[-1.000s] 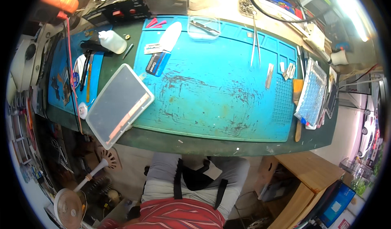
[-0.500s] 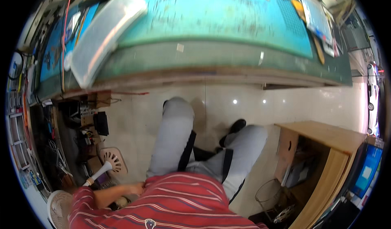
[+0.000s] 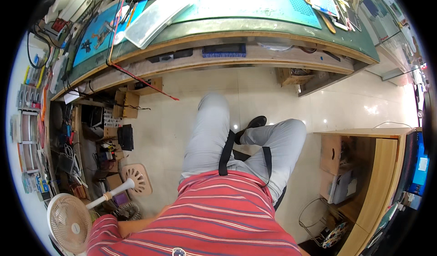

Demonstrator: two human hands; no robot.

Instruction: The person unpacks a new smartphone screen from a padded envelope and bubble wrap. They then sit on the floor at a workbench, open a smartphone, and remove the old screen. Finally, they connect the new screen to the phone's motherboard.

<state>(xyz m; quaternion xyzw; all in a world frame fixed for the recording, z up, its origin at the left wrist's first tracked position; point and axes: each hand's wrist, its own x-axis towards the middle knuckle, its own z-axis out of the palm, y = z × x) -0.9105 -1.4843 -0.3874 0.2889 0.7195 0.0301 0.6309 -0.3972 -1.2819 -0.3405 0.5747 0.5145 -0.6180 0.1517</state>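
Observation:
My left forearm (image 3: pixel 136 226) comes out of a red striped sleeve and bends in toward my waist. The shirt (image 3: pixel 218 206) covers its far end, so the fingers of my left hand are hidden, along with anything they might hold. My right hand is outside the picture. I sit with both knees below the workbench edge, in grey trousers (image 3: pixel 207 133) with black straps (image 3: pixel 226 152) lying over the thighs. On the bench, a clear plastic box or lid (image 3: pixel 157 19) lies slanted near the left front edge, away from either hand.
A blue-green mat (image 3: pixel 246 3) covers the workbench, with tools and a tablet-like panel (image 3: pixel 322 0) at its right. The under-bench shelf (image 3: pixel 273 58) holds a blue-bristled item (image 3: pixel 224 50). A pedestal fan (image 3: pixel 70 222) stands at left, a wooden cabinet (image 3: pixel 382 183) at right.
The view has shifted, so the bench sits higher in the picture and its under-shelf shows. The left hand, partly seen at the waist before, is now covered by the shirt.

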